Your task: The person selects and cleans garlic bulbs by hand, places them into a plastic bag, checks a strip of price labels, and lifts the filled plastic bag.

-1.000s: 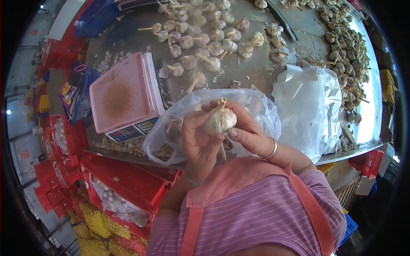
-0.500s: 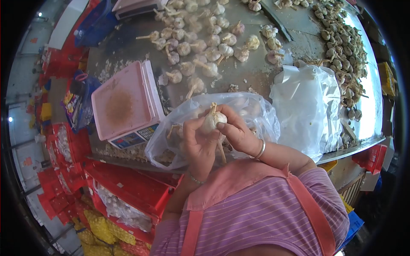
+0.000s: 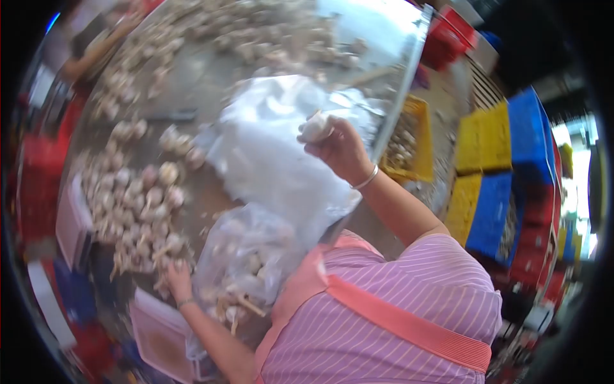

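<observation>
My right hand [image 3: 342,153] is raised at the right, above the white plastic sheeting [image 3: 262,147]. Its fingers are closed on a whitish garlic bulb [image 3: 314,128], slightly blurred. At the lower left, my left hand [image 3: 178,281] reaches to the near edge of a heap of garlic bulbs [image 3: 137,205]. Its fingers touch or lie close to bulbs there, but blur hides whether they grip one. Between my arms, against the apron, lies a clear plastic bag [image 3: 233,246] with garlic bulbs and cut stems in it.
A pink-topped scale [image 3: 160,339] stands beside my left forearm. More garlic [image 3: 268,32] spreads across the far side of the metal table. On the right are a yellow crate [image 3: 409,141] and stacked blue crates [image 3: 531,128]. Another person's arm [image 3: 96,54] shows at the upper left.
My hands have parted: the right has carried the garlic bulb rightward from over the bag, and the left has moved to the garlic heap. The view has turned to the right.
</observation>
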The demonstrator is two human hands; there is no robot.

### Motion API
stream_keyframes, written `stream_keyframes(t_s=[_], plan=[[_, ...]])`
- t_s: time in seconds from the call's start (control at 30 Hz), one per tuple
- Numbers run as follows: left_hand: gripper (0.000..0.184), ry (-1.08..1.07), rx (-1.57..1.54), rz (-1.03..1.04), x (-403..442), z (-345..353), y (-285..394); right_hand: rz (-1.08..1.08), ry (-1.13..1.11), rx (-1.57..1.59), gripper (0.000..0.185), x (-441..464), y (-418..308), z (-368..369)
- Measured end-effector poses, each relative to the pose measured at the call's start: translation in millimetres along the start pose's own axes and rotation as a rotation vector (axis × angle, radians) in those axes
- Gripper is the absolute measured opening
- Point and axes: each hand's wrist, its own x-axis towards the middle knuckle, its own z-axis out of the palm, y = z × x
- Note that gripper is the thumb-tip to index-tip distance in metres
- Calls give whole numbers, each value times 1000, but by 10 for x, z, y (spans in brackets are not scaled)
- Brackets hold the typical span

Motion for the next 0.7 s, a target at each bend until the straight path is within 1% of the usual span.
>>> stream_keyframes(t_s=[0.07, 0.13, 0.17, 0.2, 0.23, 0.27, 0.3, 0.33, 0.37, 0.4, 0.47, 0.53, 0.57, 0.6, 0.63, 0.67, 0.7], plan=[[47, 18, 180, 53, -45, 94, -28, -246, 168, 18, 32, -130, -374, -398], [45, -56, 178, -99, -21, 129, 171, -571, 407, 92, 32, -166, -717, -926], [44, -77, 180, -200, -41, 72, 163, -614, 545, 94, 43, -128, -872, -1531], [42, -87, -51, -133, -3, 117, -35, -724, 612, 373, 56, -266, -1028, -1394], [41, 46, -343, -12, -10, 184, -178, -478, 554, 519, 65, -369, -1174, -1679], [43, 168, -603, 25, 38, 231, -329, -440, 530, 493, 67, -386, -1171, -1658], [43, 236, -585, 11, -125, -17, 61, -442, 395, 263, 68, -366, -1061, -1548], [42, 230, -922, -66, -359, -276, 599, -501, 460, 27, 63, -309, -888, -995], [41, 299, -920, -75, -490, -429, 871, -424, 281, 3, 51, -267, -737, -786], [42, 331, -1014, -9, -635, -572, 1151, -322, 94, -62, 41, -207, -531, -485], [41, 306, -1303, 40, -871, -685, 1471, -135, -20, -424, 39, -159, -46, 154], [38, 191, -1386, 97, -1096, -745, 1720, -31, -395, -713, 43, -214, 458, 674], [36, 109, -1464, 100, -1216, -816, 1848, -44, -606, -722, 52, -239, 692, 882], [34, 19, -1541, 105, -1318, -863, 1952, -91, -766, -814, 62, -283, 874, 1070], [35, -3, -1516, 112, -1391, -849, 1991, -115, -861, -831, 67, -349, 1028, 1236], [37, -35, -1560, 84, -1454, -853, 2032, -139, -955, -846, 73, -397, 1157, 1369], [38, -69, -1602, 54, -1514, -868, 2071, -166, -1030, -834, 74, -409, 1268, 1471]])
